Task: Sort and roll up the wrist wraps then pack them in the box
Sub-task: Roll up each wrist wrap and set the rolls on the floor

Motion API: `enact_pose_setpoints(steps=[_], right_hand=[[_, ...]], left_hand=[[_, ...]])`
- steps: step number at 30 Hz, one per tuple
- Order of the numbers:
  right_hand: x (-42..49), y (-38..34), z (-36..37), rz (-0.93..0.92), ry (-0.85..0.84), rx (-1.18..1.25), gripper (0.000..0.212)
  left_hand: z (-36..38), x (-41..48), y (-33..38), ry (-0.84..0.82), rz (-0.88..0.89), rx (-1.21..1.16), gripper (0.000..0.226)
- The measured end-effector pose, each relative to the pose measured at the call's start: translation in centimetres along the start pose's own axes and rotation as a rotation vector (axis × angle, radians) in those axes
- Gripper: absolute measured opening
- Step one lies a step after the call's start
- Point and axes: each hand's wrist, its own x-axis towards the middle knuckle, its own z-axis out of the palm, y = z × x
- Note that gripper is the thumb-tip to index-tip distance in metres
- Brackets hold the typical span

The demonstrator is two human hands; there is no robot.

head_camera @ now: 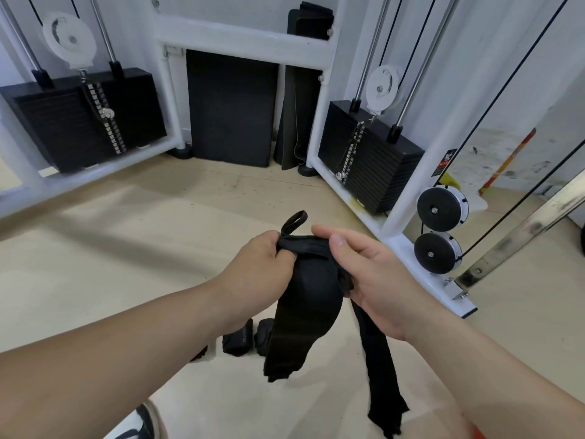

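**Free one strip, then roll from the loop**

The left hand (262, 267) grips the wrist wrap (304, 312) at its bunched top. The right hand (364, 274) holds a narrow strip (376, 359) hanging beneath it. Untangle them, flatten one, and roll tightly from the thumb loop (294, 221) above the left hand. Below the hands, rolled wraps (237, 339) lie on the floor (126, 248). No box is in view.

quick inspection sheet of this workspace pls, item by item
surface: pale floor, scuffed
job's things: black wrap unrolled, two ends hanging, loop sticking up; rolled wraps on the floor below; box not seen
clutter: nothing seen
grippers: left hand grips the wrap's top; right hand holds its other side
cables: machine cables run over pulleys
surroundings: white frame, two weight stacks, black mats leaning behind it
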Motion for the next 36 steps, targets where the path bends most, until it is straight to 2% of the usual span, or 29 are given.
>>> enact_pose_setpoints(steps=[7, 13, 19, 22, 27, 30, 33, 36], right_hand=[[0.0, -0.6, -0.9, 0.013, -0.092, 0.111, 0.035], [0.1, -0.2, -1.1, -0.013, -0.062, 0.075, 0.046], [0.5, 0.7, -0.2, -0.014, 0.054, 0.049, 0.016], [0.8, 0.9, 0.1, -0.038, 0.133, 0.042, 0.008], [0.7, 0.9, 0.4, -0.072, 0.183, -0.029, 0.009], [0.7, 0.8, 0.4, -0.061, 0.203, -0.044, 0.008], [0.7, 0.8, 0.1, -0.069, 0.155, -0.036, 0.006], [0.7, 0.9, -0.3, -0.104, 0.081, 0.014, 0.019]], left_hand=[[-0.2, -0.1, 0.7, -0.034, -0.067, -0.103, 0.023], [0.0, -0.7, 0.8, -0.142, -0.072, -0.112, 0.020], [0.2, -0.7, 0.5, -0.132, -0.016, -0.101, 0.022], [0.4, -1.0, 0.4, -0.144, 0.023, -0.101, 0.021], [0.5, -0.2, 0.6, -0.185, -0.040, -0.133, 0.029], [0.4, -1.0, 0.8, -0.249, 0.113, -0.102, 0.015], [0.8, -1.2, 0.3, -0.169, 0.184, -0.076, 0.013], [0.8, -0.8, 0.3, -0.135, 0.122, -0.081, 0.018]])
